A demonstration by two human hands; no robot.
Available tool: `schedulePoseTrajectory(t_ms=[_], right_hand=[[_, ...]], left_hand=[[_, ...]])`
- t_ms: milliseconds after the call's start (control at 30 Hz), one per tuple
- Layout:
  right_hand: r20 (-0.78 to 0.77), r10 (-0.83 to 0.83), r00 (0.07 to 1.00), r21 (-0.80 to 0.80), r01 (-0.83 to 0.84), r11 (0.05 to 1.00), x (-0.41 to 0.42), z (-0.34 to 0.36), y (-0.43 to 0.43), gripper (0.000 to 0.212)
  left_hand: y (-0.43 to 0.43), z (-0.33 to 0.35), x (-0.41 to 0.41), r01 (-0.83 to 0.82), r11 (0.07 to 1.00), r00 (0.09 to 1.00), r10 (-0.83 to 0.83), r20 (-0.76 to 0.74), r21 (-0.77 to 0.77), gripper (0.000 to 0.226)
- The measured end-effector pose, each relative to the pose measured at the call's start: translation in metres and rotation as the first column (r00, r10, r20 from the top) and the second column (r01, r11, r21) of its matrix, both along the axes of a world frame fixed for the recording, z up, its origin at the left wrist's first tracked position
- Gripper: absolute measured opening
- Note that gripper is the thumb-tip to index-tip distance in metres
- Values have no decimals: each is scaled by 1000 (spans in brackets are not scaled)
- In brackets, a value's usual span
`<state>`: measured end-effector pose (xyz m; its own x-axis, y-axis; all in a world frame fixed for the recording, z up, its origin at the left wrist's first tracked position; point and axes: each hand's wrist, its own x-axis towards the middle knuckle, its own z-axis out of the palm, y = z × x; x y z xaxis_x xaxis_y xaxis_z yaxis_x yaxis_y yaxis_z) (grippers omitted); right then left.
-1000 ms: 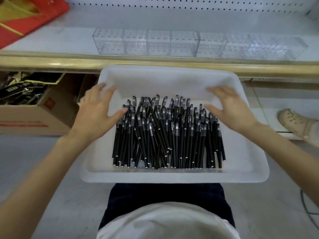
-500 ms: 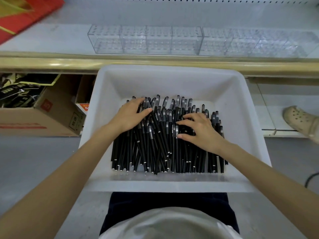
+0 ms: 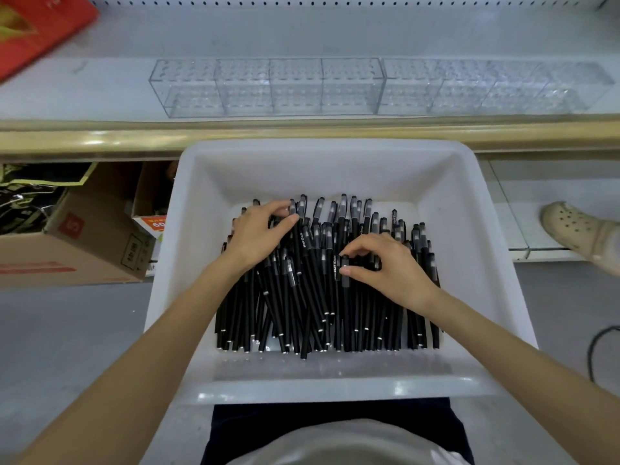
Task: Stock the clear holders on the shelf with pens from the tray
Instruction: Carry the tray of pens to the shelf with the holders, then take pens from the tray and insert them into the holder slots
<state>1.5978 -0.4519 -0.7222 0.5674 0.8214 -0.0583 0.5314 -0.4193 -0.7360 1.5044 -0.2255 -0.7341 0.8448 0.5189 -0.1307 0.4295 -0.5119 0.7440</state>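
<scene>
A white tray [image 3: 469, 250] lies on my lap, holding a heap of black pens [image 3: 312, 297] with grey-banded caps pointing away from me. My left hand [image 3: 258, 234] is on the left part of the heap, thumb and forefinger pinching pen caps near the far end. My right hand [image 3: 385, 263] is on the middle of the heap, its thumb and forefinger pinching the cap of a single pen [image 3: 344, 273]. On the shelf beyond the tray stands a row of clear holders [image 3: 268, 87] with nothing in them; a second clear block [image 3: 486, 85] continues the row to the right.
A gold shelf edge [image 3: 100, 137] runs between tray and holders. Under the shelf at left sit a cardboard box [image 3: 67, 250] and packaged goods. A red bag [image 3: 37, 28] lies at the shelf's far left. A person's beige clog [image 3: 577, 229] and a black cable [image 3: 593, 350] are at right.
Both hands came off the tray's sides and down onto the pen heap. Their fingers have now curled into pinches on pen caps. The view has tilted slightly.
</scene>
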Motion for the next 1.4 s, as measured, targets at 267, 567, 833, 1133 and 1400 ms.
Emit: schedulePoseTrajectory(t_ms=[267,567,833,1133,1400], right_hand=[[-471,-74,879,-38,64,997,1,5,2,23],[-612,-50,789,-101,-16,995,3,6,-2,16],[-641,-47,766,-92,-16,996,3,13,-1,21],[-571,-14,821,95,83,992,19,57,43,17],[-457,157,876,352,15,936,30,139,136,17]], left_hand=[[0,-1,17,-195,968,981,191,-40,-157,43],[-9,2,22,-278,925,961,270,-68,-260,36],[-6,28,19,-278,806,946,323,-5,-522,7],[6,86,-4,-43,781,928,262,264,-624,20],[68,159,-19,-31,808,789,381,481,-588,7]])
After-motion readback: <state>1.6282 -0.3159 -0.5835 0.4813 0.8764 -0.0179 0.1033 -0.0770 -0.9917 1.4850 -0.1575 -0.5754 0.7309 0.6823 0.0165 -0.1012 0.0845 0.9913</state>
